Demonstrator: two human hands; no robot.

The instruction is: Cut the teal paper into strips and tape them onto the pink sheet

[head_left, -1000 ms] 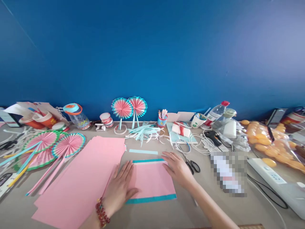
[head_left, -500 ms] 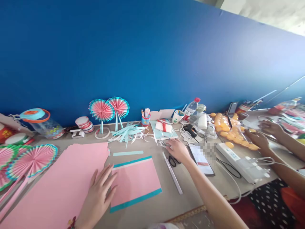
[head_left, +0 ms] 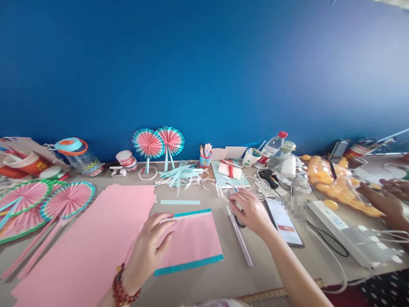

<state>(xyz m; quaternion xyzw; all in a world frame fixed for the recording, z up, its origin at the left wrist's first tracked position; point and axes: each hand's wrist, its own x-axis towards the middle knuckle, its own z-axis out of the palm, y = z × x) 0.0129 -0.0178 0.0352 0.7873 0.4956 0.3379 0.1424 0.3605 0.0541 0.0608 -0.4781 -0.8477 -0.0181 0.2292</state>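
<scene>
My left hand [head_left: 150, 238], a red beaded bracelet at its wrist, is open with fingers slightly bent. It hovers over or touches the left edge of a pink paper sheet [head_left: 198, 236] with teal bands along its top and bottom edges. My right hand [head_left: 249, 211] is beyond the sheet's upper right corner, fingers curled together; what they hold, if anything, is hidden. Under it, the black scissors [head_left: 239, 222] are mostly covered. A long pale lilac stick [head_left: 240, 238] lies beside them. A narrow light-blue strip [head_left: 180, 202] rests above the sheet.
A stack of pink paper [head_left: 86, 243] lies left, near folded paper fans [head_left: 68, 204]. Cut strips [head_left: 179, 177], a pen cup [head_left: 205, 159] and a bottle [head_left: 271, 147] line the wall. Rightward are a phone [head_left: 284, 224], a power strip [head_left: 338, 230] and another person's hands [head_left: 380, 196].
The view has turned slightly left. My right hand has drawn back toward me over the scissors, its fingers more curled. My left hand stays at the sheet's left edge, slightly more raised.
</scene>
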